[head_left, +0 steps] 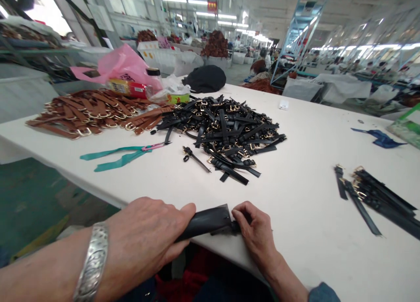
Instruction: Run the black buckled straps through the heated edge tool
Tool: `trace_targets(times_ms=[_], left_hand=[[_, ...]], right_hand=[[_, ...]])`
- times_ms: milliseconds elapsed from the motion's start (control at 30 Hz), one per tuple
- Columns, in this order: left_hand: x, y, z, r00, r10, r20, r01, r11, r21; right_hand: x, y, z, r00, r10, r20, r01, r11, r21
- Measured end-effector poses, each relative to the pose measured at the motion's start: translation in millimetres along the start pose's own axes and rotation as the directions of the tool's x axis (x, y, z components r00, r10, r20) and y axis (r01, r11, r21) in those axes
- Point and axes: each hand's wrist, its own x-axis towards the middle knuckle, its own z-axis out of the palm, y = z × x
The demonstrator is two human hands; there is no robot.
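Note:
My left hand [157, 232], with a silver bracelet at its wrist, is wrapped round a wide black strap [208, 220] at the table's near edge. At the strap's far end my right hand [257, 232] is closed in a pinch. A small dark piece shows between its fingers and the strap, too hidden to name. Beyond both hands lies a heap of short black buckle straps [226, 127] with gold buckles. One thin black piece [198, 159] rests apart in front of that heap. More black buckle straps [387, 195] lie in a bundle to the right.
Teal-handled pliers [123, 155] lie left on the white table [305, 162]. Behind them are brown buckle straps [88, 112], a pink bag [121, 61], a jar [153, 74] and a black cap [205, 78]. Dark blue cloth [380, 137] lies at the right.

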Motion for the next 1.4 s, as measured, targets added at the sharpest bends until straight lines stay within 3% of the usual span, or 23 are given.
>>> trace_targets(times_ms=[200, 400, 600, 933, 1167, 1400], left_hand=[[14, 1, 0.7, 0.999, 0.029, -0.035, -0.028, 0.999, 0.022], [3, -7, 11.1, 1.0, 0.026, -0.017, -0.026, 0.998, -0.055], [-6, -15, 5.6, 0.999, -0.029, 0.023, 0.031, 0.996, -0.087], [11, 6, 0.4, 0.999, 0.053, -0.007, -0.053, 0.998, 0.032], [3, -4, 13.2, 1.0, 0.017, -0.025, -0.018, 0.999, -0.05], [-5, -5, -9.3, 0.999, -0.009, 0.033, 0.009, 1.0, 0.022]], right_hand=[[-8, -6, -8, 0.999, -0.004, -0.035, 0.004, 1.0, -0.003], [-25, -1, -18, 0.977, -0.171, 0.125, 0.19, 0.97, -0.151], [-19, 7, -19, 0.97, -0.143, 0.197, 0.178, 0.969, -0.171], [-21, 12, -21, 0.974, -0.157, 0.162, 0.172, 0.982, -0.083], [-21, 12, -21, 0.978, -0.165, 0.126, 0.178, 0.979, -0.096], [-21, 13, -20, 0.981, -0.15, 0.119, 0.159, 0.985, -0.072]])
